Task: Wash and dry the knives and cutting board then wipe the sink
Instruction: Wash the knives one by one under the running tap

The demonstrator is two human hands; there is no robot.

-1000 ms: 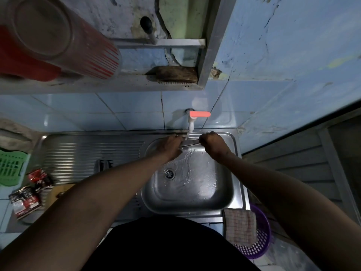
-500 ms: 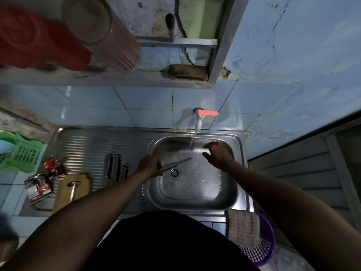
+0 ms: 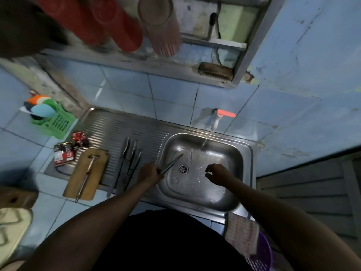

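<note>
From my remote seat I saw the left hand (image 3: 150, 174) curled round the handle of a steel knife (image 3: 172, 163), its blade angled up and to the right over the basin of the stainless sink (image 3: 199, 194), the tip reaching toward the falling water but apart from it. The right hand (image 3: 216, 172) hung over the basin near the drain (image 3: 183, 169), fingers loosely curled and holding nothing. The tap (image 3: 219, 118) with its red lever was running, and a thin stream fell into the back of the basin. On the ribbed drainboard (image 3: 109, 126) just left of the basin lay several more knives (image 3: 130, 155) side by side, and further left the wooden cutting board (image 3: 86, 176) lay flat with a long metal tool (image 3: 86, 177) on top; what that tool was I could not tell. A checked cloth (image 3: 241, 233) hung at the sink's near right corner over a purple basket (image 3: 261, 257). I judged the knife to be light, stiff and slick with water, so the handle was the place to hold it, firmly, with the edge turned away from the free hand. The board I judged heavier and rigid, best gripped by its long sides once that tool was lifted off.
</note>
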